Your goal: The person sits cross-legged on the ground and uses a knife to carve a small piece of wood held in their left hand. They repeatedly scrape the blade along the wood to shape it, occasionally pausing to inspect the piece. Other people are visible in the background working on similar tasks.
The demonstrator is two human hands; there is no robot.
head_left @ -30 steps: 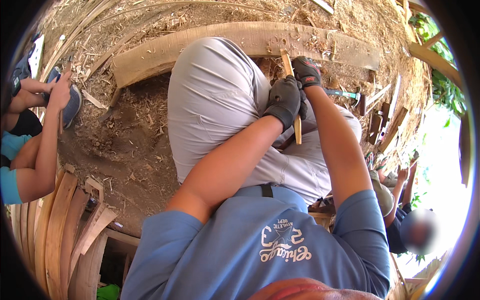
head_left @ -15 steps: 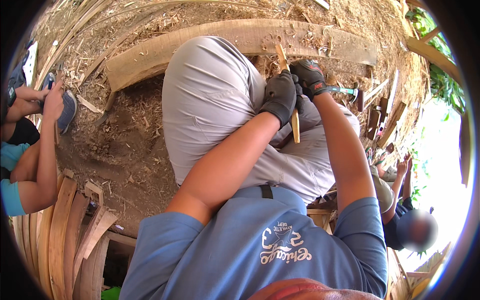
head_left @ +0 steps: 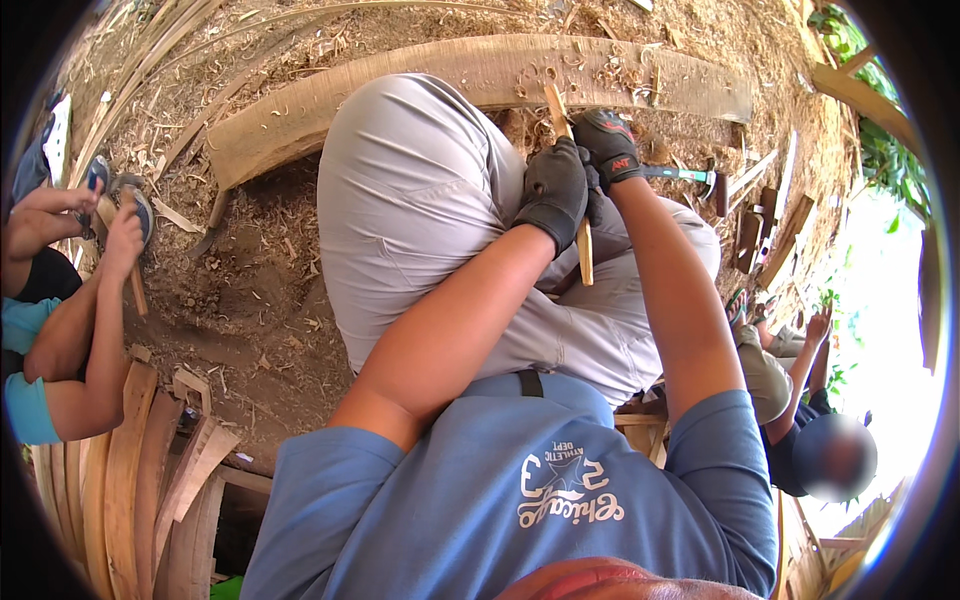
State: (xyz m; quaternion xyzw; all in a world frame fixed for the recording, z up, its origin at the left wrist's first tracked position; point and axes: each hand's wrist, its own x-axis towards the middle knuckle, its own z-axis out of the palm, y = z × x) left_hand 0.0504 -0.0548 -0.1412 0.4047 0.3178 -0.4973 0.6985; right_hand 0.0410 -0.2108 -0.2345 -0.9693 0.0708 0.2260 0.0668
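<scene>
While both hands wear dark gloves, they are closed tight on one thin wooden stick.
Left hand [head_left: 553,192]: wrapped around the middle of the stick, over the person's grey knee.
Right hand [head_left: 607,143]: gripping the stick higher up, just beside the left hand.
Stick [head_left: 583,255]: stands slanted between the hands; its top end pokes out toward the plank.
Plank [head_left: 430,85]: long, curved, pale wood on the dirt ground, with curly shavings on it.
Hammer [head_left: 690,177]: lies on the ground just right of the right hand.
Other people: bare arms at the left edge, another person sitting at the right.
</scene>
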